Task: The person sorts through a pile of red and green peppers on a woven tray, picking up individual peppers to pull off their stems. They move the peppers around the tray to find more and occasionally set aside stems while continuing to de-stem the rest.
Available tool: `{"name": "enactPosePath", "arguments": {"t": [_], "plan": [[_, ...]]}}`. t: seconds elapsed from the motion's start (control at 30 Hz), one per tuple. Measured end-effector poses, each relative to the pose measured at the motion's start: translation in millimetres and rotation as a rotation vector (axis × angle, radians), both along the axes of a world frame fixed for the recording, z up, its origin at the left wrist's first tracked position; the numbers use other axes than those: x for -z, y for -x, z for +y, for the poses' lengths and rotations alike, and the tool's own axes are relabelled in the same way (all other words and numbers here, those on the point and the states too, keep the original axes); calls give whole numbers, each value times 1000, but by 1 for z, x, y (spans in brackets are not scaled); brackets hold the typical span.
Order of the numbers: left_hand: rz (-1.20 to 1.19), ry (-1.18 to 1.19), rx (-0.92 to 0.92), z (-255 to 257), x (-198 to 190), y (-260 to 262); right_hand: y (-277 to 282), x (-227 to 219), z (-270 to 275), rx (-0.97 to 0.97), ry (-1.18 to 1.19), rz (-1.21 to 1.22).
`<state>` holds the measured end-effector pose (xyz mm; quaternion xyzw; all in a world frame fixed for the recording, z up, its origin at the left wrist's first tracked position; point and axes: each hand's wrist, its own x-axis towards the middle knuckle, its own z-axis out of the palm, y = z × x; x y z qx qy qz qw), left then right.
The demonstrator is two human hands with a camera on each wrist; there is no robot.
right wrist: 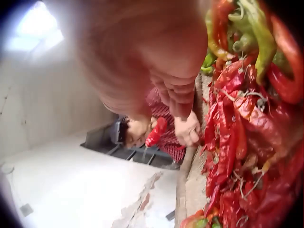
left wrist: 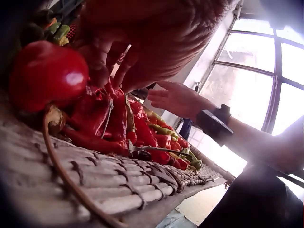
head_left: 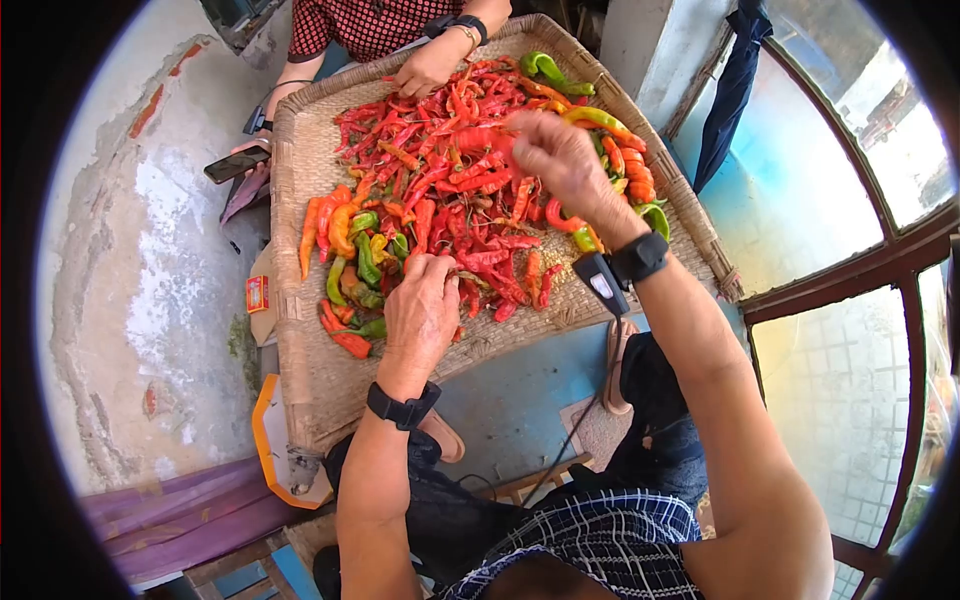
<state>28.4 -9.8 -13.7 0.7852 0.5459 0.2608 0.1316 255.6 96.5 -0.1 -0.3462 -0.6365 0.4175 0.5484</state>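
Observation:
Red chili peppers (head_left: 480,175), many of them wrinkled, lie heaped on a woven tray (head_left: 330,385). My left hand (head_left: 422,310) reaches down at the heap's near edge. In the left wrist view its fingertips pinch a wrinkled red chili pepper (left wrist: 114,102). My right hand (head_left: 565,165) is raised over the far right part of the heap, its fingers bent. A glossy red chili pepper (right wrist: 156,132) hangs at those fingertips in the right wrist view, stem downward; it appears as a red blur in the head view.
Green and yellow peppers (head_left: 365,260) lie at the heap's left, with orange peppers (head_left: 640,175) at the right. Across the tray, another person's hand (head_left: 425,72) touches the heap; their other hand holds a phone (head_left: 237,164). A window (head_left: 840,350) stands on the right, a wall (head_left: 150,250) left.

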Motion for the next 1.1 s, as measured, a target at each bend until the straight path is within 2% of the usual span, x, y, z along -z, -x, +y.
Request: {"name": "enactPosePath", "arguments": {"t": [0.03,0.07,0.13,0.17,0.23,0.33,0.4,0.47,0.53,0.6,0.67,0.7,0.73,0.83,0.93,1.03,1.07,1.1], "plan": [[3,-4,-2,0,0,0,-2,2,10,69,-57,29],[6,-3,-4,0,0,1,-9,7,19,294,-176,-285],[11,-4,-9,0,1,1,-12,29,31,544,-302,-741],[23,-13,-5,1,3,1,-11,39,33,544,-304,-738],[66,-18,17,4,7,2,0,45,27,626,-170,-1188],[70,13,19,4,6,-2,11,45,29,575,-58,-1228],[100,47,28,4,6,-2,16,47,33,553,-92,-1137],[90,28,67,3,9,-2,30,56,43,256,-132,-786],[97,28,57,3,10,-1,60,44,12,349,-326,-960],[106,26,44,4,11,3,76,39,-12,264,-488,-963],[144,29,-1,5,11,5,88,40,-35,152,-471,-901],[170,72,-1,5,11,7,87,32,-49,111,-522,-1033],[169,75,1,5,11,6,85,30,-55,111,-519,-1035],[159,19,0,4,11,7,78,29,-67,16,-473,-902],[160,10,9,4,8,6,58,9,-71,-11,-457,-811],[135,-1,24,3,4,7,29,11,-41,165,-374,-747],[134,-3,17,3,4,6,18,14,-29,264,-265,-858],[127,6,10,3,4,5,9,15,-22,383,-260,-1026]]}}
